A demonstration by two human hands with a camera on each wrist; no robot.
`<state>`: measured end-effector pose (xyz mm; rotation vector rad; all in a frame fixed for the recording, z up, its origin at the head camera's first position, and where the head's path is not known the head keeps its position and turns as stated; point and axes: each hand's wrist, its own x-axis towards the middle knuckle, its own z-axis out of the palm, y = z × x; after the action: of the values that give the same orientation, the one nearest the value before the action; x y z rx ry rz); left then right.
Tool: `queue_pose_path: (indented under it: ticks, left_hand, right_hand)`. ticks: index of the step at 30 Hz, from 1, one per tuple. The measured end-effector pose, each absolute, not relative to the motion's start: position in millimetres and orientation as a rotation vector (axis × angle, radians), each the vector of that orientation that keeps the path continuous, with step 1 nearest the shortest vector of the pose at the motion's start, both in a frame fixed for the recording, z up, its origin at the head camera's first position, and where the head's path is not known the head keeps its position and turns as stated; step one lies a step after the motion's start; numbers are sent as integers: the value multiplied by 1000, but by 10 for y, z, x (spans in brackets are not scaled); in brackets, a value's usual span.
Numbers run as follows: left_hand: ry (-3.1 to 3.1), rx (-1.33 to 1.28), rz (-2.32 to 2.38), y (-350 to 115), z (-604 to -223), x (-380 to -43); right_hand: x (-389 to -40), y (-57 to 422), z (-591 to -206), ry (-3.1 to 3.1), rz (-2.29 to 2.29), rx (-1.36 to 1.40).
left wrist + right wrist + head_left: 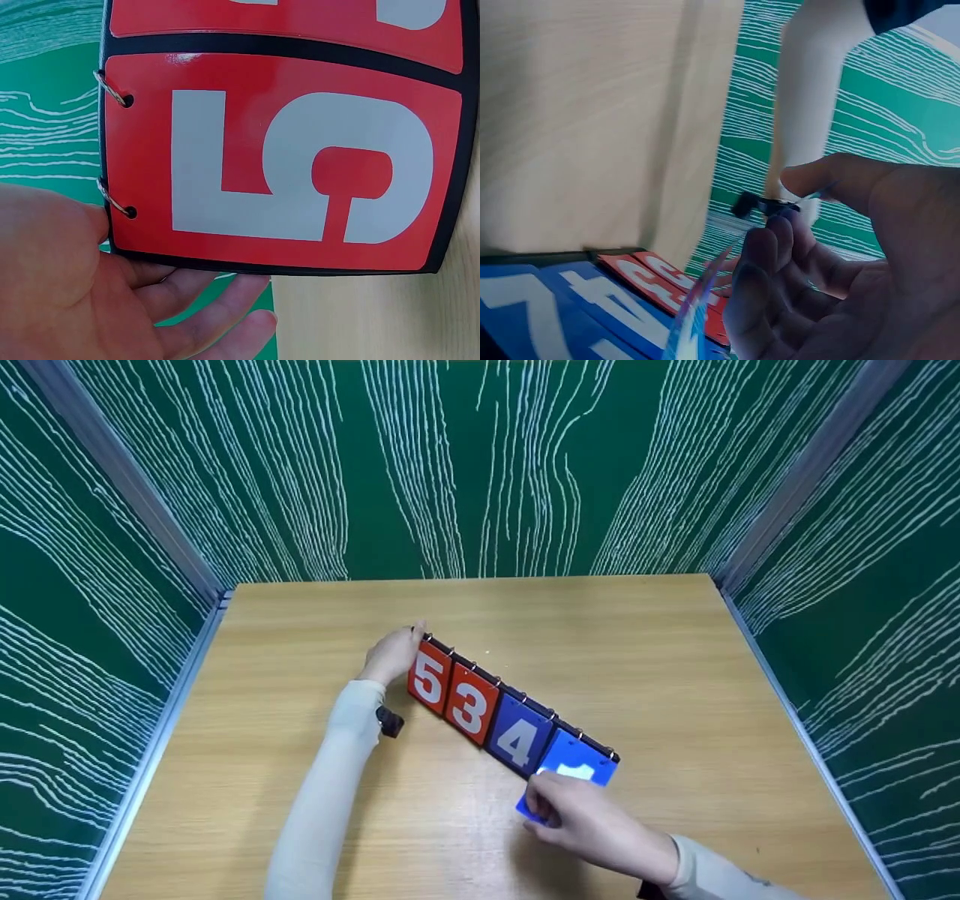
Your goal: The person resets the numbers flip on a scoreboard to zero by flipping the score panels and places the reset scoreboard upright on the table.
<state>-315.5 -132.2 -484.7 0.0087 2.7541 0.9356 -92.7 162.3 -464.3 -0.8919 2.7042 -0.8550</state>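
A tabletop flip scoreboard (538, 706) slants across the table, its number cards hung on metal rings along a black top edge. From the left come a red 5 card (427, 679), a red 3 card (466, 712) and a blue 4 card (517, 739). My left hand (393, 655) holds the scoreboard's left end, with fingers reaching behind it in the left wrist view. At the right end, my right hand (592, 817) pinches the lower part of a bright blue card (574, 748), raised off the board. Its white numeral is partly hidden by the hand.
The light wooden table (300, 615) lies under the scoreboard. Green walls (285, 472) with wavy white lines stand at the back and both sides, joined by grey corner posts (802, 472). A small black device (389, 721) sits at my left wrist.
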Motion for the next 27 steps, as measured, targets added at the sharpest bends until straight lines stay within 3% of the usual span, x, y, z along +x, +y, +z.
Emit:
queue_pose_path:
  ticks: [14, 27]
  left_hand:
    - [2742, 0, 929, -1333, -4840, -3160]
    - [2732, -14, 934, -1319, -4822, -3143]
  right_hand:
    - [-995, 1646, -5131, 2801, -725, -879]
    - [-1024, 1681, -5488, 3142, -425, -1093]
